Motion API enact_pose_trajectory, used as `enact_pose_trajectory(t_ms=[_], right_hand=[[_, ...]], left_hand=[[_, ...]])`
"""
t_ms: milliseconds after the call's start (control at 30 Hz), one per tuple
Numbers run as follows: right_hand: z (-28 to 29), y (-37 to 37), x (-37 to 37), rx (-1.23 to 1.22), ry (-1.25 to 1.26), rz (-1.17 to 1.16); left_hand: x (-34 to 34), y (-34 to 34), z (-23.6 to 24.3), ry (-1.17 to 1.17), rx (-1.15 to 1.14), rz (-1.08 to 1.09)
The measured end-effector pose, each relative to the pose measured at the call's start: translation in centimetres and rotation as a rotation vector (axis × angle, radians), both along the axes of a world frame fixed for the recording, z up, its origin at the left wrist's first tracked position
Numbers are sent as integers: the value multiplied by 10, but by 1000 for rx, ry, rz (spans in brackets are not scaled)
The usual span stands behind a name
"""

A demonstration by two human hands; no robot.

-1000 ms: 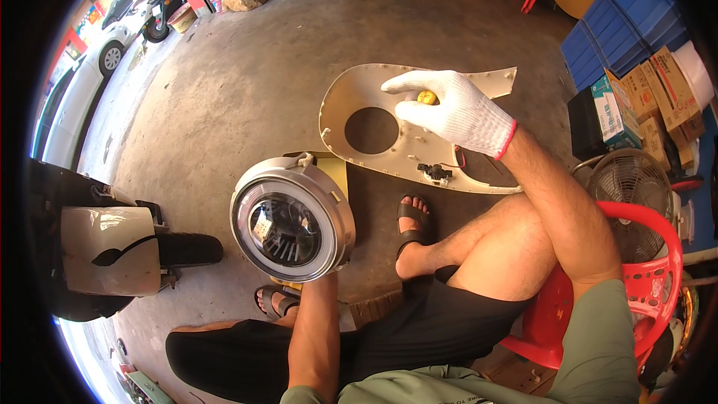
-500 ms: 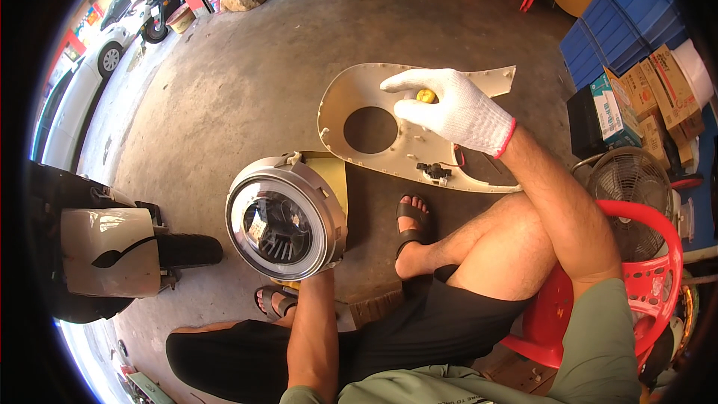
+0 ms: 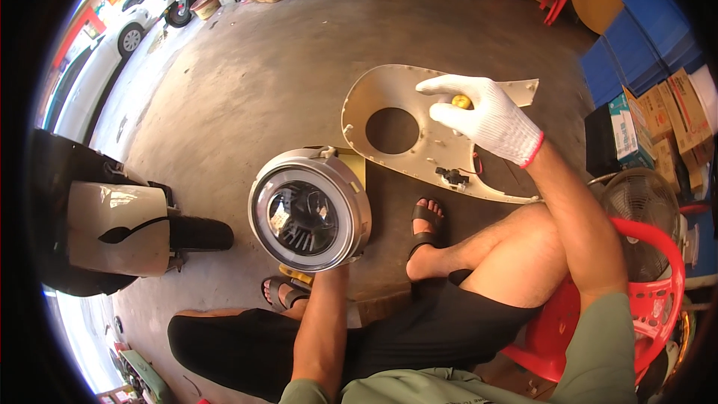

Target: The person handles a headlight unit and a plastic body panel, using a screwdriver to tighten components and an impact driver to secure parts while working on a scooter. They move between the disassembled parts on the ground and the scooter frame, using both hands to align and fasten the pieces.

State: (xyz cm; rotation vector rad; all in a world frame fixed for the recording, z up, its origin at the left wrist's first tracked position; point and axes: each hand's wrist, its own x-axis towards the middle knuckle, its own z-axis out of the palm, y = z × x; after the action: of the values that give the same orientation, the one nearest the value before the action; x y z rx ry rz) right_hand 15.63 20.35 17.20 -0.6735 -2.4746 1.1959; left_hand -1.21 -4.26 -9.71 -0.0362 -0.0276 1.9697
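A round headlight (image 3: 303,217) with a clear lens and pale housing faces up toward me at the end of my left forearm (image 3: 323,329). My left hand is behind and under it, its fingers hidden, and appears to hold it up. Above a large cream body panel (image 3: 363,90), my right hand (image 3: 486,116) in a white knit glove curls around a small thing with a round yellow end (image 3: 461,102), seen end-on; its rest is hidden. The panel lies on the floor, with a round hole and a black connector (image 3: 452,176) with thin wires.
A vehicle part with white fender and black tyre (image 3: 200,233) stands at left. My sandalled feet (image 3: 426,224) flank the headlight. A red chair (image 3: 651,292), a fan (image 3: 639,202), cartons (image 3: 677,112) and blue crates (image 3: 636,45) line the right. A yellow piece (image 3: 297,274) shows below the headlight.
The whole view has shifted, so things sit farther right in the picture. The headlight has turned slightly, facing me more squarely. My right hand keeps its hold on the yellow-ended thing.
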Motion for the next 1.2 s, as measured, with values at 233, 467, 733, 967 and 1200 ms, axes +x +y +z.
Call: enact_pose_trajectory(t_ms=[233,467,733,967,1200], right_hand=[[4,-5,-2,-41,-58,-25],[4,-8,-2,-106,-20,-14],[4,-6,-3,-105,-13,4],[4,-8,-4,-184,-18,-11],[0,-4,-2,-60,14,16]], left_hand=[[-1,-2,3,4,2,11],[-1,-2,5,3,8,14],[-2,1,5,2,22,12],[0,5,8,0,33,6],[6,12,12,-5,41,-16]])
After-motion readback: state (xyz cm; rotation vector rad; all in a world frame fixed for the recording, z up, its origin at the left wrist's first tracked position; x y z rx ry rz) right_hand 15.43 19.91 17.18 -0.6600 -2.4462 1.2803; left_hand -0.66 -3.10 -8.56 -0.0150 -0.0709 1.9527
